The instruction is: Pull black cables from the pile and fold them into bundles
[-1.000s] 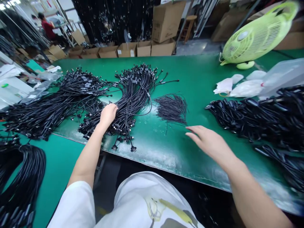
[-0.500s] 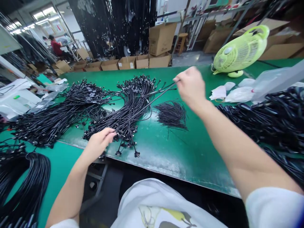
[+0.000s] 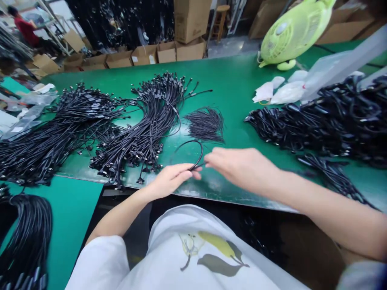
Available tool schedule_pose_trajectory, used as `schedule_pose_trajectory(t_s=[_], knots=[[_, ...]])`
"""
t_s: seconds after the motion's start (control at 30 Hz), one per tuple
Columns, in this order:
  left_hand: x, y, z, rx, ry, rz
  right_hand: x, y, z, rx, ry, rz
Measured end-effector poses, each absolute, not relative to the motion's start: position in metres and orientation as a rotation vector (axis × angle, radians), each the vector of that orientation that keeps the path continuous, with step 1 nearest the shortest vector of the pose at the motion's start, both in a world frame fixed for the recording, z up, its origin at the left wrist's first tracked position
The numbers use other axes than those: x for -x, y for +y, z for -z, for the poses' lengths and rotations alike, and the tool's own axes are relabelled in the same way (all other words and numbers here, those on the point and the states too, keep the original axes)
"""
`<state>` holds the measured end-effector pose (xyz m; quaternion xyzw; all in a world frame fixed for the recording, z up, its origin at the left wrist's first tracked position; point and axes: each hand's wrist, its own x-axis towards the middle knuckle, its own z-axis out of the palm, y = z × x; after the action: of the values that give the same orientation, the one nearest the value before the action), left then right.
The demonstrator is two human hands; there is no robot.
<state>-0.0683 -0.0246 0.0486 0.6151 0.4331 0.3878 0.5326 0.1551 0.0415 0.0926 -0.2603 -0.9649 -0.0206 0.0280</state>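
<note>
Near the front edge of the green table, my left hand [image 3: 175, 177] pinches a black cable [image 3: 202, 151] bent into a loop that rises above the fingers. Close on its right, my right hand [image 3: 229, 163] is closed with its fingertips on the cable near the left fingers; exactly which part it grips is blurred. Beyond the hands lies a small pile of short black ties [image 3: 205, 125]. To the left spreads a bundle of black cables [image 3: 151, 117] with connectors on their ends, and a second cable bundle [image 3: 69, 117] lies farther left.
Coiled black cables [image 3: 320, 121] are heaped on the right. A green fan [image 3: 296, 34] and white plastic bags [image 3: 287, 92] stand behind them. More cables [image 3: 33, 225] hang over a lower green surface at left. Cardboard boxes [image 3: 145, 55] line the far edge; a person in red sits far back.
Both hands have come together at the table's front edge. The cable that was stretched between them is now looped in my left hand. The view has tilted down.
</note>
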Motion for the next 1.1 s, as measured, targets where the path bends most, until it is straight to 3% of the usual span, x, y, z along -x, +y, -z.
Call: schedule_pose_trajectory(t_s=[0.13,0.27,0.37,0.47,0.63,0.87,1.1], knots=[[0.065,-0.025,-0.048,-1.171,0.857,-0.781,-0.193,0.086,-0.101,1.120,-2.704,0.143],[0.097,-0.023,-0.048,-1.002,0.785,-0.772,-0.233,0.117,-0.076,1.154,-2.611,-0.293],[0.113,-0.022,-0.050,-0.763,0.777,-1.052,-0.242,0.114,-0.055,1.102,-2.564,-0.523],[0.113,-0.014,-0.053,-0.478,0.787,-1.397,-0.234,0.098,-0.042,1.063,-2.486,-0.401],[0.095,0.006,-0.053,-0.383,0.779,-1.389,-0.214,0.068,-0.047,0.912,-2.586,-0.019],[0.099,0.015,-0.052,-0.300,0.817,-1.451,-0.228,0.071,-0.051,1.077,-2.507,-0.082],[0.051,0.009,-0.034,-1.014,1.072,-1.331,-0.190,0.045,-0.050,0.935,-2.833,0.013]])
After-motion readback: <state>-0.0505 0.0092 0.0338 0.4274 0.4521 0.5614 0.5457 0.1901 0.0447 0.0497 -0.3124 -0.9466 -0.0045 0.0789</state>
